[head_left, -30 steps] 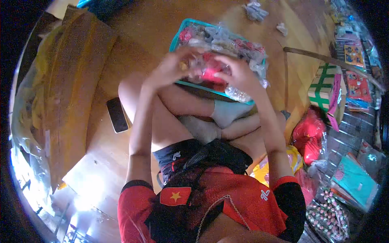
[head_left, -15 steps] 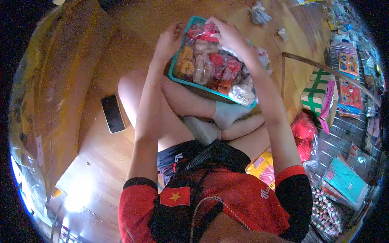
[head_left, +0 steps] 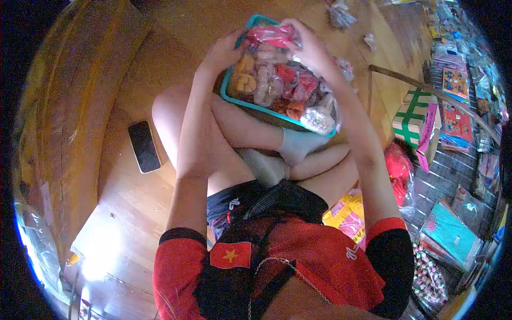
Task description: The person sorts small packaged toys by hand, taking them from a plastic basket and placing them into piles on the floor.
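Right hand [head_left: 308, 49], half-closed, holds a red, film-wrapped bundle [head_left: 271, 36]; left hand [head_left: 223, 52], partly curled beside it, grip unclear; turquoise plastic basket [head_left: 226, 85] beneath both; slick film could cause slipping

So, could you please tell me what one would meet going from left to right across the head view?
Clear plastic sheeting → smartphone → teal basket of bagged items → small crumpled white scrap → green-taped cardboard box → red picture packet.
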Action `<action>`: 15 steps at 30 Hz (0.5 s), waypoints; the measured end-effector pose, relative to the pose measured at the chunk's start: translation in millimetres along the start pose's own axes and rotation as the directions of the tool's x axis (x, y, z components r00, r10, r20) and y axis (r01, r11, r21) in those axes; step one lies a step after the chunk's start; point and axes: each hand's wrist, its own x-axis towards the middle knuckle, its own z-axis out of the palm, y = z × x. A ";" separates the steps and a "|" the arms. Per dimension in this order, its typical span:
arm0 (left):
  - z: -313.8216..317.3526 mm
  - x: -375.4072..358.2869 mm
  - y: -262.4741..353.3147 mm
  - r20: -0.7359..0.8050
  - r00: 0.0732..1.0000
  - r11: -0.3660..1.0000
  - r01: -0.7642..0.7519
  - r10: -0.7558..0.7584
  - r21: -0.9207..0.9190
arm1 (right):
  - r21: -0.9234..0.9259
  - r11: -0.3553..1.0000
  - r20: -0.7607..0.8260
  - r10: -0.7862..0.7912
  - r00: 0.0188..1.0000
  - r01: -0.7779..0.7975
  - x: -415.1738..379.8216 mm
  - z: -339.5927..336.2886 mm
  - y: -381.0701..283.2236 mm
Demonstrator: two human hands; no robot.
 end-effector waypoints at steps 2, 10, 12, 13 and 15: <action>-13.5 -3.3 13.1 0.080 0.992 0.996 0.093 -0.093 0.010 | 0.087 0.988 -0.131 -0.115 0.985 0.127 -9.1 -17.6 -13.9; -7.7 -6.8 13.3 0.152 0.986 0.995 0.076 -0.065 -0.070 | 0.004 0.996 0.200 0.092 0.976 -0.094 -38.6 -10.1 -22.9; -10.8 -12.6 10.7 0.204 0.979 1.000 0.020 -0.020 0.003 | -0.015 0.990 0.194 0.140 0.971 -0.139 -40.4 -0.9 -15.5; -10.8 -13.6 9.9 0.234 0.971 0.999 0.038 -0.039 0.010 | -0.065 0.990 0.180 0.136 0.974 -0.126 -41.2 0.1 -18.2; -10.4 -13.7 9.2 0.296 0.952 0.997 0.068 -0.072 0.023 | -0.114 0.989 0.149 0.115 0.982 -0.098 -43.6 1.4 -18.9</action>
